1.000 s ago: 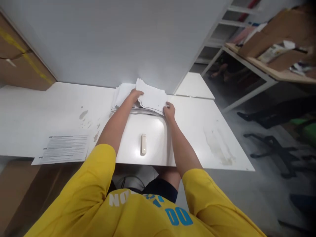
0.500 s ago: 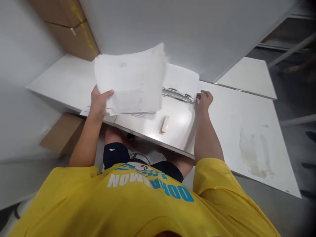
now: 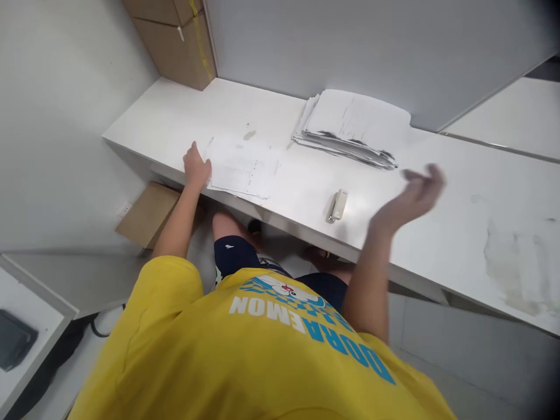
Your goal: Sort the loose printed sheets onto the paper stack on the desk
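Observation:
A thin set of printed white sheets [image 3: 240,166] lies flat at the desk's front edge, its lower corner jutting slightly past it. My left hand [image 3: 196,167] rests at the sheets' left edge, thumb spread from the fingers and touching or nearly touching the paper. Over the desk on the right hovers my right hand [image 3: 422,189], blurred, its fingers stretched out and nothing in them. A thicker pile of papers [image 3: 359,125] with dark-marked edges lies against the back panel. Between that pile and the front edge stands a cream stapler [image 3: 338,205].
Cardboard boxes [image 3: 175,46] stand at the desk's far left corner. Below the desk on the left is another piece of cardboard [image 3: 146,216]. A grey panel [image 3: 341,52] borders the back of the white desk [image 3: 271,111]. Stains [image 3: 511,268] mark its right part.
The sheets that my left hand held raised now lie on the desk. My right hand has left the thick pile and moved right, toward me. The view has shifted left.

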A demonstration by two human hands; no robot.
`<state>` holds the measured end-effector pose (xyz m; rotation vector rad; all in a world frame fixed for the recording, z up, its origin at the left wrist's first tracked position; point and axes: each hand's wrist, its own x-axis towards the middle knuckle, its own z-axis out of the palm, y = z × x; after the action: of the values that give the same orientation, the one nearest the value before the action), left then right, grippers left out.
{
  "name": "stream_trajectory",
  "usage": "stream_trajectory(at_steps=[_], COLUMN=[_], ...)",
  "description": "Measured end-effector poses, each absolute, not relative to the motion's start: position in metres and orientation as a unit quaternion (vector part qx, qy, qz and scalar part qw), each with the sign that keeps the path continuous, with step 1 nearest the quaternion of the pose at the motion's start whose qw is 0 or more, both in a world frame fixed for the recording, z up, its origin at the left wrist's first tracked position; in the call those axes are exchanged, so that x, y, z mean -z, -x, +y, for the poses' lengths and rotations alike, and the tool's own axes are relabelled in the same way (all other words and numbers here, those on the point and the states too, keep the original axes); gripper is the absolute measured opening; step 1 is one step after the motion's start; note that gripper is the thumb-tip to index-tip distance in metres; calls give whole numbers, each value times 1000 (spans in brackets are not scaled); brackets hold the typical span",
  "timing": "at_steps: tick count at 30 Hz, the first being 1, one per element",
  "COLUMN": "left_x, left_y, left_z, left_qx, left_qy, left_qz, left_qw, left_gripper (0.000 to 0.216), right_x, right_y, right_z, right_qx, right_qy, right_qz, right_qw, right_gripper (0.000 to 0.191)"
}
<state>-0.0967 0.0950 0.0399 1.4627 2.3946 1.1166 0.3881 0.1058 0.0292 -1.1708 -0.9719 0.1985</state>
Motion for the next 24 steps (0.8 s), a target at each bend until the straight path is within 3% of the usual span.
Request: stream_trajectory(at_steps=[3,5,8,11,15,20,24], left_x=[-31,-20,1,14,15,11,16], left_y=[69,43,2,-26,-31,-6,0], left_z=[75,59,38,23,15,15,16], left_qx=[-354,-318,-250,-200,-174,-181,-220], left_qy=[-510,-529,-595,-705,-790,-749,-712], left_qz=[784,787,764,679,587,637,667], left_qw=[-14,-9,18,29,27,25,23], left_gripper=[50,58,67,71,67,84,79], right_x=[-30,-20,-2,8,14,28,41], right_y=[-287,-233,-201,-211,-238,-260,-278], right_z=[47,31,35,40,28,10,1], right_qx=[-122,-141,-144,-110,-66,-69,-79], right_qy=[459,417,400,414,433,468,492], right_qz=[-722,-831,-876,-880,-874,-843,-807], right_qw=[503,341,229,206,209,258,316], right_gripper=[30,43,59,61,50,39,38])
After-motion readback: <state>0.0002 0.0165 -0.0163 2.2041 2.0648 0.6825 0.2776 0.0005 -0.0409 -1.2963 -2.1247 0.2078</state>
